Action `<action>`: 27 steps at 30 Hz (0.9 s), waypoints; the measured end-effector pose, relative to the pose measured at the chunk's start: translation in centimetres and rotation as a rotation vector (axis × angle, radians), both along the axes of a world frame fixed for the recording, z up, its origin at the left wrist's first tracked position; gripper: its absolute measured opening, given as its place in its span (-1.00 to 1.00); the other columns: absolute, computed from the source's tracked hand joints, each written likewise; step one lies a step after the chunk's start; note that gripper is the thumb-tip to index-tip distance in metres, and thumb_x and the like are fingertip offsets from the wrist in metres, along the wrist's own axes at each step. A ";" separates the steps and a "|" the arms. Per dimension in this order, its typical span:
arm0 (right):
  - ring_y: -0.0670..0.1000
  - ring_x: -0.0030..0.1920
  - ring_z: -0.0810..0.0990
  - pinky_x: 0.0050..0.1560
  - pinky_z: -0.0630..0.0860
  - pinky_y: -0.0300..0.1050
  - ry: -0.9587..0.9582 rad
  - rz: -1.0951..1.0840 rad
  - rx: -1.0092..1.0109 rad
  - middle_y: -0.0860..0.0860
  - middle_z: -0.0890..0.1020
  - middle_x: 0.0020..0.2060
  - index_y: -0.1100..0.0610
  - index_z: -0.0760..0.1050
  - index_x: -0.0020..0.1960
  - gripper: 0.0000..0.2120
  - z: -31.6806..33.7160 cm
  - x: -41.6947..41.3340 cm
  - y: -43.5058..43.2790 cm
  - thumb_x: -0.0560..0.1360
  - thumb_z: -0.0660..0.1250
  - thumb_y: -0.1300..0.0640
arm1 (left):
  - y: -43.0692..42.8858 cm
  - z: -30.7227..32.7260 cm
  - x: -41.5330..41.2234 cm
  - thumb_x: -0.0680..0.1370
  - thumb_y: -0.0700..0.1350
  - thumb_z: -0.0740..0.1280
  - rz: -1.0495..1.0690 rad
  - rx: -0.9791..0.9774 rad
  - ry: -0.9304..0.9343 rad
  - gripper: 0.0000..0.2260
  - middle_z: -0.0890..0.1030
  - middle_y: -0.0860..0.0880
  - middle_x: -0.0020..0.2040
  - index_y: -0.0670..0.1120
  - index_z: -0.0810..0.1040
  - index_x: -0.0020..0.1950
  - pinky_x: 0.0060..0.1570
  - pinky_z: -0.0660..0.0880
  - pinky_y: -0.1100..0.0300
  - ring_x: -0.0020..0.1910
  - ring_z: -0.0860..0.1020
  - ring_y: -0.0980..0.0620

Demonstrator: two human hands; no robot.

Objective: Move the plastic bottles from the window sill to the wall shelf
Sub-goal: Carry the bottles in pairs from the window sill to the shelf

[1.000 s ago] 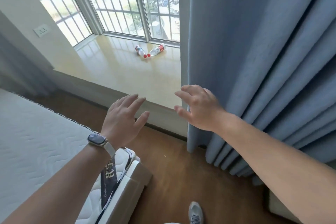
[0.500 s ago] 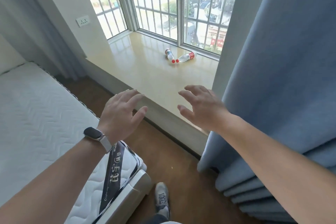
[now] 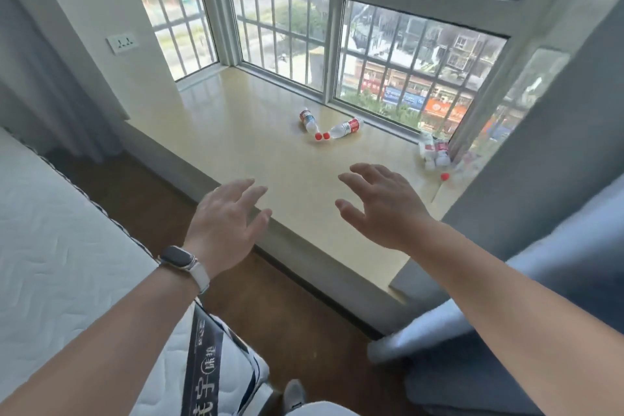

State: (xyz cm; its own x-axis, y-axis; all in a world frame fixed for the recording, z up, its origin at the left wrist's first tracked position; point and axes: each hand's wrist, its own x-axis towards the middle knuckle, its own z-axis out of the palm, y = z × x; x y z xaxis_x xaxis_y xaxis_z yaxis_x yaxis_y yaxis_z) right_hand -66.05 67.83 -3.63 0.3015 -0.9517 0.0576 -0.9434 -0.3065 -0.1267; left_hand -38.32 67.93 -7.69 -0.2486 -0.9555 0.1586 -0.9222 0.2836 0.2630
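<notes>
Two clear plastic bottles with red caps and red labels lie on the beige window sill (image 3: pixel 243 132) near the glass, caps almost touching: the left bottle (image 3: pixel 309 121) and the right bottle (image 3: pixel 344 128). A cluster of more bottles (image 3: pixel 434 153) sits at the sill's far right corner, partly hidden by the curtain. My left hand (image 3: pixel 226 223), with a watch on the wrist, and my right hand (image 3: pixel 381 206) hover over the sill's front edge, fingers spread, holding nothing. Both are well short of the bottles. No wall shelf is in view.
A white mattress (image 3: pixel 60 267) fills the lower left, close to the sill. A blue-grey curtain (image 3: pixel 557 179) hangs at the right and covers the sill's end. Brown wooden floor (image 3: pixel 290 307) runs between bed and sill. A wall socket (image 3: pixel 122 43) sits left of the window.
The view has swung right and closer to the sill. The curtain now covers less, revealing the bottle cluster in the right corner. Both hands stay open and have reached over the sill's edge.
</notes>
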 end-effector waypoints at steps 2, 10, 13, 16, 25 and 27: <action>0.06 0.47 0.21 0.40 0.16 0.01 0.019 -0.013 0.005 0.00 0.32 0.47 -0.02 0.29 0.49 -0.48 -0.3 0.7 -1.6 0.60 0.11 -0.20 | -1.6 0.0 1.1 0.56 0.25 0.01 -0.016 -0.004 -0.016 -0.46 0.43 -0.04 0.45 0.04 0.44 0.42 0.41 0.24 -0.13 0.45 0.32 -0.07; 0.09 0.45 0.26 0.39 0.21 0.03 0.038 0.039 -0.003 0.02 0.36 0.45 -0.02 0.31 0.47 -0.38 -0.6 4.6 -6.3 0.53 -0.04 -0.28 | -5.9 -0.1 3.4 0.55 0.23 0.06 -0.025 -0.034 -0.037 -0.47 0.47 -0.10 0.43 0.01 0.47 0.40 0.41 0.27 -0.15 0.44 0.37 -0.12; 0.09 0.46 0.26 0.40 0.18 0.02 0.053 0.041 -0.024 0.02 0.36 0.45 -0.02 0.31 0.48 -0.44 -0.7 5.3 -7.9 0.57 0.04 -0.26 | -7.5 -0.2 4.1 0.56 0.24 0.06 -0.013 -0.030 -0.040 -0.47 0.45 -0.09 0.43 0.02 0.46 0.41 0.42 0.26 -0.15 0.44 0.36 -0.11; 0.10 0.45 0.27 0.39 0.18 0.04 0.051 0.028 -0.057 0.03 0.38 0.44 -0.02 0.33 0.46 -0.42 -0.7 6.2 -9.9 0.55 0.02 -0.28 | -9.2 -0.4 4.7 0.56 0.25 0.04 -0.003 -0.025 -0.055 -0.46 0.43 -0.08 0.45 0.03 0.44 0.42 0.44 0.22 -0.13 0.46 0.33 -0.10; 0.17 0.32 0.41 0.31 0.28 0.10 0.006 0.122 -0.166 0.09 0.51 0.31 0.06 0.44 0.38 -0.46 -1.8 9.8 -19.2 0.53 0.13 -0.22 | -16.0 0.6 6.5 0.57 0.21 0.03 0.089 -0.077 -0.090 -0.48 0.46 -0.12 0.42 -0.01 0.47 0.39 0.40 0.24 -0.16 0.43 0.37 -0.15; 0.17 0.33 0.41 0.30 0.30 0.11 -0.001 0.139 -0.159 0.08 0.50 0.32 0.06 0.44 0.37 -0.47 -2.0 10.4 -21.5 0.53 0.13 -0.22 | -17.8 0.8 6.8 0.57 0.20 0.04 0.114 -0.083 -0.101 -0.49 0.45 -0.12 0.43 -0.01 0.47 0.39 0.40 0.24 -0.15 0.43 0.36 -0.15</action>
